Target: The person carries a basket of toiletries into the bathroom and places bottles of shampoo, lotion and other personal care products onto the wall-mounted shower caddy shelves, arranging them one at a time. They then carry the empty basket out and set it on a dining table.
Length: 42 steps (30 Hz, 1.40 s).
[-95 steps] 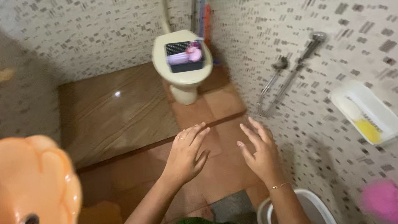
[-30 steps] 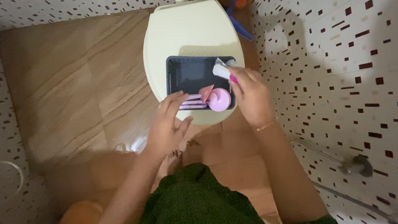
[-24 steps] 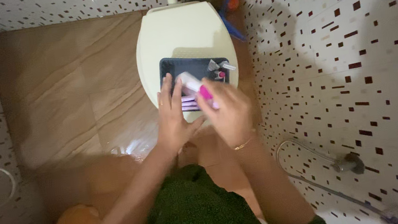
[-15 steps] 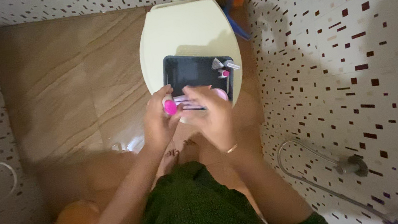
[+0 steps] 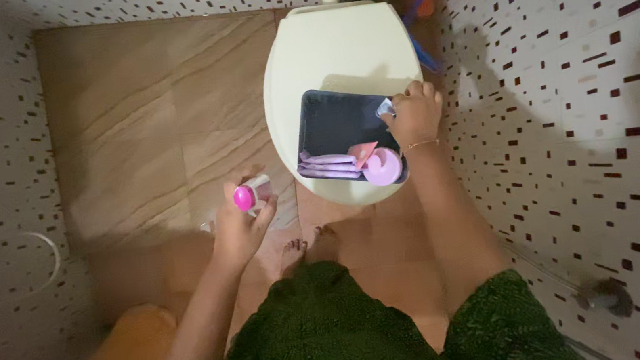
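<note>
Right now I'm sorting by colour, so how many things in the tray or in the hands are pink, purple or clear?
Pink: 3, the bottle cap in the left hand, a round lid and a packet in the tray.
Purple: 1, a stack of flat packs.
Clear: 1, a wrapper at the right hand.
Total: 5.

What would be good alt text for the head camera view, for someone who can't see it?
Seen from above, a person's left hand holds a small bottle with a pink cap over the brown floor, while the right hand grips a small clear packet at the edge of a dark tray. The tray sits on a closed cream toilet lid and holds purple packets and a round pink container.
</note>
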Each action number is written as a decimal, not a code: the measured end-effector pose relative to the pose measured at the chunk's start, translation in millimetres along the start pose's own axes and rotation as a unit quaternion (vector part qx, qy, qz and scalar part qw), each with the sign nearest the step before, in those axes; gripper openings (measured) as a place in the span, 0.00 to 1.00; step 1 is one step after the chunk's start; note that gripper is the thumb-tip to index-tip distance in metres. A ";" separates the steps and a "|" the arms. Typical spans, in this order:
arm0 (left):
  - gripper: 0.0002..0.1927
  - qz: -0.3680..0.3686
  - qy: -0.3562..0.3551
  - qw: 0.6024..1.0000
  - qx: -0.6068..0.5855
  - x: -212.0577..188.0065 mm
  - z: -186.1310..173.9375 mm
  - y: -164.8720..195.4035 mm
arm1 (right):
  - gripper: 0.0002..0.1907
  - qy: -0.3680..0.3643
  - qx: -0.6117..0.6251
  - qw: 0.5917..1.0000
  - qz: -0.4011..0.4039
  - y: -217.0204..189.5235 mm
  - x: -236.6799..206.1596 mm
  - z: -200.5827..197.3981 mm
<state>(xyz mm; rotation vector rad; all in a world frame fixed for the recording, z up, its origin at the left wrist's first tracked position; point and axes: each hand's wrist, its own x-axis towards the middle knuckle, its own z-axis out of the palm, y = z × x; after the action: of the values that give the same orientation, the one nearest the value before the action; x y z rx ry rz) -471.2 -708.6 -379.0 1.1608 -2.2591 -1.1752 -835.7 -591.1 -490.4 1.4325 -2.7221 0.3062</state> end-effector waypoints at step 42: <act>0.23 -0.152 -0.326 0.753 -0.551 44.6 41.3 27.5 | 0.07 -0.162 0.555 0.815 -0.041 -43.7 -21.7 -153.3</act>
<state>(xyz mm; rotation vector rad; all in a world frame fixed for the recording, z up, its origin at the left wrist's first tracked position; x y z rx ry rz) -537.5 -713.6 -384.8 0.6145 -1.1240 -2.7999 -794.8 -567.2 -336.6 1.8705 -2.7309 2.0810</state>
